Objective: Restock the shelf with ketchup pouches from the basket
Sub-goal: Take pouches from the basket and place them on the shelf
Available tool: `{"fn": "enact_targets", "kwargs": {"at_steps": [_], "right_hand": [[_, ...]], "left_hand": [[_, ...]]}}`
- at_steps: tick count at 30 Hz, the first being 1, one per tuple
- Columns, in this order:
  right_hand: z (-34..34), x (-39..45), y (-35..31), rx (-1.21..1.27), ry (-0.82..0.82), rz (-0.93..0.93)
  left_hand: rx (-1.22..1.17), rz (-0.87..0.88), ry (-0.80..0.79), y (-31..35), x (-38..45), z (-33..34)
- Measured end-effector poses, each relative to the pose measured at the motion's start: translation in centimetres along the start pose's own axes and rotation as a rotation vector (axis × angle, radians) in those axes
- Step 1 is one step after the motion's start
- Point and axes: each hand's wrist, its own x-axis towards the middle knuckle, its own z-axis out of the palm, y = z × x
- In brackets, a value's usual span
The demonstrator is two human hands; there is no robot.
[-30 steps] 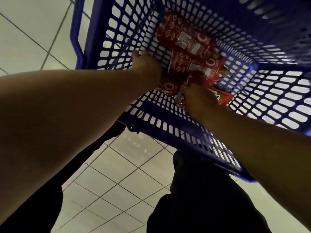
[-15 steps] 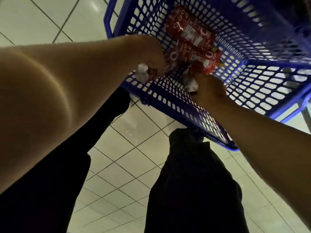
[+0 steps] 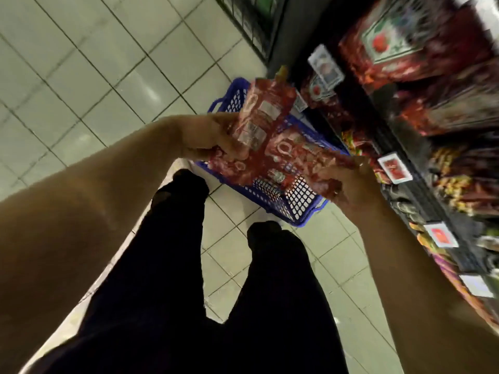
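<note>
My left hand (image 3: 213, 139) grips a red ketchup pouch (image 3: 263, 109) by its lower end, and the pouch stands tilted above the blue basket (image 3: 294, 203). My right hand (image 3: 348, 184) holds another red ketchup pouch (image 3: 294, 157) that lies across in front of the basket. Both pouches are blurred and overlap at the middle. The basket sits on the floor below my hands, and its inside is mostly hidden behind the pouches. The shelf (image 3: 410, 147) runs along the right side, close to my right hand.
The shelf rows hold red and dark packets (image 3: 421, 49) with white price tags (image 3: 394, 168) on the edges. Pale floor tiles (image 3: 81, 76) spread to the left. My dark trouser legs (image 3: 216, 292) fill the lower middle. A dark grille (image 3: 251, 20) stands at the top.
Both hands have come up out of the basket, each with a ketchup pouch. The view has swung up and right, so the shelf now shows and the basket looks smaller.
</note>
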Motion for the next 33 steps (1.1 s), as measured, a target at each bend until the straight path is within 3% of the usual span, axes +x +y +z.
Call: {"fn": "enact_targets", "kwargs": {"at_steps": [3, 9, 12, 15, 18, 25, 29, 33], "right_hand": [[-0.4, -7.1, -4.3, 0.222, -0.128, 0.077], [2.5, -19.0, -9.3, 0.708, -0.387, 0.06], [4.7, -22.7, -11.6, 0.722, -0.436, -0.051], [6.4, -25.0, -13.6, 0.672, -0.449, -0.222], [8.3, -26.5, -15.0, 0.427, -0.377, -0.399], [10.7, -29.3, -19.2, 0.205, -0.109, -0.661], [10.8, -31.1, -20.8, 0.214, -0.047, -0.608], [9.8, -32.7, -20.6, 0.366, -0.029, -0.591]], "left_hand": [[-0.165, 0.074, -0.041, 5.1, -3.8, 2.8], [-0.319, 0.223, 0.187, 12.1, -10.3, 7.8], [-0.363, 0.281, 0.203, 15.2, -12.4, 10.1], [-0.458, 0.272, 0.046, 18.5, -13.8, 12.1], [-0.456, 0.283, -0.143, 21.3, -14.9, 13.2], [-0.228, 0.337, -0.303, 26.3, -15.1, 13.4], [-0.174, 0.337, -0.235, 29.0, -15.2, 15.3], [-0.322, 0.296, -0.2, 29.6, -15.3, 17.0]]}}
